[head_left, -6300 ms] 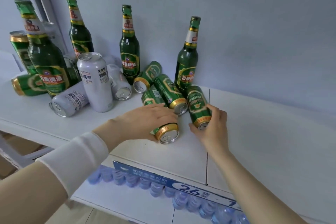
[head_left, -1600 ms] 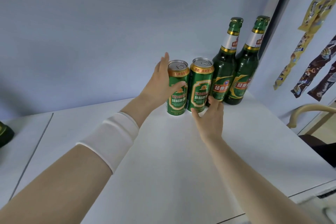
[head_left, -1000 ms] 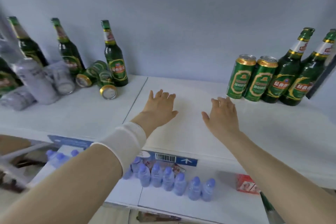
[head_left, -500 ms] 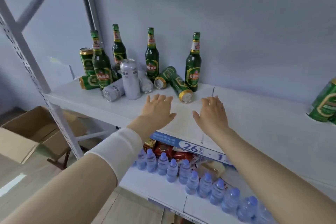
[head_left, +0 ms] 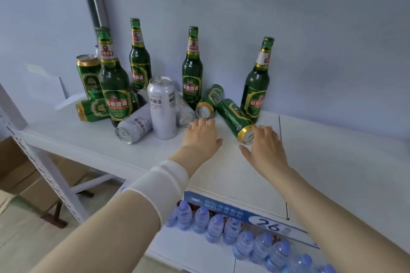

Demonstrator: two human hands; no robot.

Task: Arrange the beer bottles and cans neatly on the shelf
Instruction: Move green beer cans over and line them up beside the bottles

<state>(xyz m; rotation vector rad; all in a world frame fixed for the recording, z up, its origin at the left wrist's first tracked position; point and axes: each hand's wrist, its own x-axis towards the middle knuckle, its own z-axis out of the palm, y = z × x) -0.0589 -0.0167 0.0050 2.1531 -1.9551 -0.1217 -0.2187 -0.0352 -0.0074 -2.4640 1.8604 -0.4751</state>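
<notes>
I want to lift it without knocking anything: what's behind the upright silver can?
A lying silver can sits behind the upright silver can, top facing forward; a green bottle stands further back near the wall. The lying can's far end is covered.

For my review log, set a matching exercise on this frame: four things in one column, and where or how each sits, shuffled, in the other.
Things:
1 tall silver can
2 green can by the right hand
3 water bottles
4 cardboard box

Places or states:
A low down, left of the rack
B on the lower shelf
C upright on the top shelf
D on its side on the top shelf

Pairs: 1-C, 2-D, 3-B, 4-A
</notes>
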